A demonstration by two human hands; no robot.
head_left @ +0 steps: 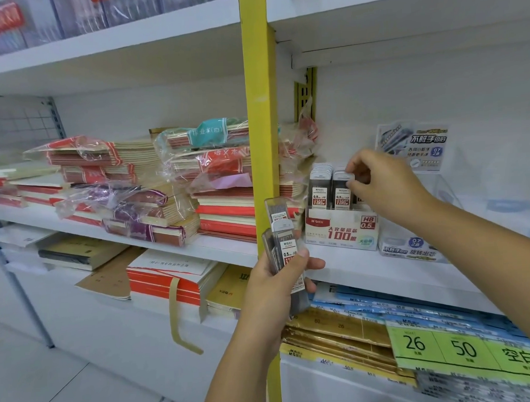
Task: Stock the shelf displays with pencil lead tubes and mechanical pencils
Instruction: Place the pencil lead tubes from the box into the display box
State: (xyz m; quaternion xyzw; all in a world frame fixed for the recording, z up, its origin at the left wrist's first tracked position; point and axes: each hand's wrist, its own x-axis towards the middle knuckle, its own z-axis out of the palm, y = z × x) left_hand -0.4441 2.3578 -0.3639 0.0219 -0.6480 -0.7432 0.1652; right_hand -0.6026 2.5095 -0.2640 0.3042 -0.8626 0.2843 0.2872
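Observation:
My left hand [275, 278] grips a bundle of several clear lead tubes [281, 239], held upright in front of the yellow post. A white and red display box [341, 231] marked HB 0.5 stands on the white shelf [365, 269], with rows of grey-capped lead tubes [321, 183] upright in it. My right hand [380, 181] reaches over the box and pinches the cap of one tube [344, 180] in the right-hand row. No mechanical pencils are visible.
A yellow upright post [261, 125] divides the shelving. Wrapped stacks of red exercise books [218, 184] fill the left shelf. A clear lead display [412, 147] with a blue and white box [409, 247] stands right of the red box. Green price tags [461, 350] hang below.

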